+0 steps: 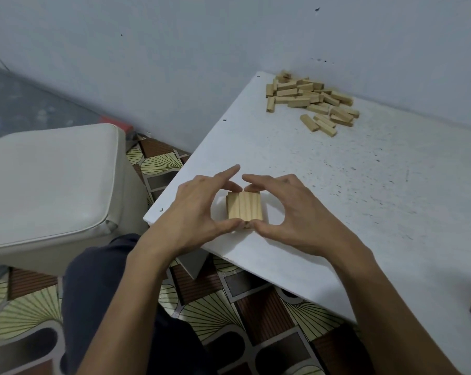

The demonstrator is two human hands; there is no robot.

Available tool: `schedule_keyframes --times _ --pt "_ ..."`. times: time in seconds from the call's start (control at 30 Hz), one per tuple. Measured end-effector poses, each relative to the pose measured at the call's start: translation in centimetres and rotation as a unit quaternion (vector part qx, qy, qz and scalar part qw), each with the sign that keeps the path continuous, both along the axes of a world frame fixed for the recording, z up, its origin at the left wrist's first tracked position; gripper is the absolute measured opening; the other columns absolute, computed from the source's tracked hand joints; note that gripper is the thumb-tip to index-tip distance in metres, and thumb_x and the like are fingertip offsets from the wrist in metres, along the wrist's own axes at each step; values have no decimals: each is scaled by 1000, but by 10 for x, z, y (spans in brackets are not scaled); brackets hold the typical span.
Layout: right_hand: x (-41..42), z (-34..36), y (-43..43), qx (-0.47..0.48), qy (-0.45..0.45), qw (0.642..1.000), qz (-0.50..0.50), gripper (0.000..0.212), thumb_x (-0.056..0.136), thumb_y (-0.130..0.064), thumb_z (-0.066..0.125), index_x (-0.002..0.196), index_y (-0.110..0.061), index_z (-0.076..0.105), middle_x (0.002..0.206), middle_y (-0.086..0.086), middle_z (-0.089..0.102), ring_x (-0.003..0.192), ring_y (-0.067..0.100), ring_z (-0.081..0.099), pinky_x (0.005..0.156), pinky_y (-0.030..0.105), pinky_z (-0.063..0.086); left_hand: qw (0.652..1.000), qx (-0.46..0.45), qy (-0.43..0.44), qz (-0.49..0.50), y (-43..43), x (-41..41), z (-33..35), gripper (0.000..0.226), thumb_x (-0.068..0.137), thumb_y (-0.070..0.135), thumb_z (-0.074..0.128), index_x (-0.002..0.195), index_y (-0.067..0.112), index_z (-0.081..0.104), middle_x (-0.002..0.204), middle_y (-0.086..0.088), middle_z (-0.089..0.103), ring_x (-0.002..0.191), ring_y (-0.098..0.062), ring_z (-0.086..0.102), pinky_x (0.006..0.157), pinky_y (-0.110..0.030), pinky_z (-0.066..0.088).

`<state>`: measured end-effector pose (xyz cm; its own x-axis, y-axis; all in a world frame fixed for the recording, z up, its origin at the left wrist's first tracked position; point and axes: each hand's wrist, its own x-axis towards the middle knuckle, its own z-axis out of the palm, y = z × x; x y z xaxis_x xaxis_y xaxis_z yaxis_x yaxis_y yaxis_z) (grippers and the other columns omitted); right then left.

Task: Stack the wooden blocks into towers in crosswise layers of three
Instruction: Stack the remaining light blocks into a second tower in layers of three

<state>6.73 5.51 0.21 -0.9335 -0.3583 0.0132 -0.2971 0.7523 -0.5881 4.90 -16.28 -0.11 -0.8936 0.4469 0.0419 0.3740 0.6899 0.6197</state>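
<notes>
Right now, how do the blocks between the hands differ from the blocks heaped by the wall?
The stacked blocks lie side by side, three aligned; the loose pile is jumbled, pointing every way. The stacked blocks sit near the front edge of the table, pinched by the left hand and right hand; the loose pile lies untouched in the far corner. Both are the same pale wood.

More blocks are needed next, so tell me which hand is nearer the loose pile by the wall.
Right. The right hand holds the stack at its right side, closer to the pile; the left hand holds its left side, farther off.
</notes>
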Motion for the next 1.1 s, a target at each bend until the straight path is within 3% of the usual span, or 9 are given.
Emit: schedule_keyframes --times 0.1,0.2,0.33,0.47,0.6,0.7,0.83,1.0,1.1 --pt "-1 -2 0 -4 1 1000 2 75 84 -36 71 148 -42 33 134 -26 49 121 5 36 87 11 31 1000 5 0 -7 -1 -1 -3 92 78 57 73 153 40 22 124 35 45 126 0 37 111 -36 28" --pt "2 -6 3 -16 24 1000 4 76 83 -47 67 149 -41 32 144 -24 41 128 5 35 97 17 30 1000 26 1 -13 -2 1 -8 92 74 69 61 153 43 23 136 29 47 130 2 39 111 -35 31" --pt "10 -15 0 -143 3 987 -71 71 90 -50 58 153 -40 25 154 -26 29 141 -4 27 111 16 24 986 161 -20 39 1 10 -15 68 89 54 57 151 33 36 146 20 47 134 4 41 114 -33 35" --pt "17 -15 -24 -360 -70 908 -200 62 96 -63 37 153 -39 27 156 -22 33 138 -13 30 118 18 24 914 360 -87 167 27 24 -20 52 98 58 33 145 38 42 146 22 47 137 5 39 119 -36 29" --pt "18 -25 -46 -438 -98 865 -225 69 87 -76 27 149 -45 29 155 -26 31 142 -11 24 124 36 16 852 440 -141 246 48 29 -23 65 92 69 22 145 37 42 148 22 45 136 7 38 121 -32 24" --pt "16 -31 -53 -462 -118 848 -231 69 82 -81 26 143 -52 31 154 -28 33 141 -11 24 124 37 17 827 468 -162 267 57 28 -20 79 89 76 22 150 28 37 154 15 40 140 4 34 122 -31 22" --pt "16 -33 -57 -479 -128 839 -225 79 81 -80 28 149 -41 33 154 -25 34 139 -12 28 122 33 21 807 496 -179 267 62 28 -19 88 83 75 20 154 24 31 155 15 38 142 3 31 123 -31 20" --pt "19 -34 -60 -478 -136 838 -227 75 80 -83 28 145 -47 33 153 -27 34 140 -12 26 124 35 18 817 481 -185 257 64 25 -25 87 85 78 19 154 27 29 156 19 34 142 6 28 124 -33 18" --pt "21 -32 -62 -472 -140 842 -220 82 80 -82 27 150 -40 31 155 -26 32 140 -14 26 124 33 17 836 457 -181 243 64 27 -26 94 79 85 19 154 28 28 157 21 31 143 8 25 124 -35 17"
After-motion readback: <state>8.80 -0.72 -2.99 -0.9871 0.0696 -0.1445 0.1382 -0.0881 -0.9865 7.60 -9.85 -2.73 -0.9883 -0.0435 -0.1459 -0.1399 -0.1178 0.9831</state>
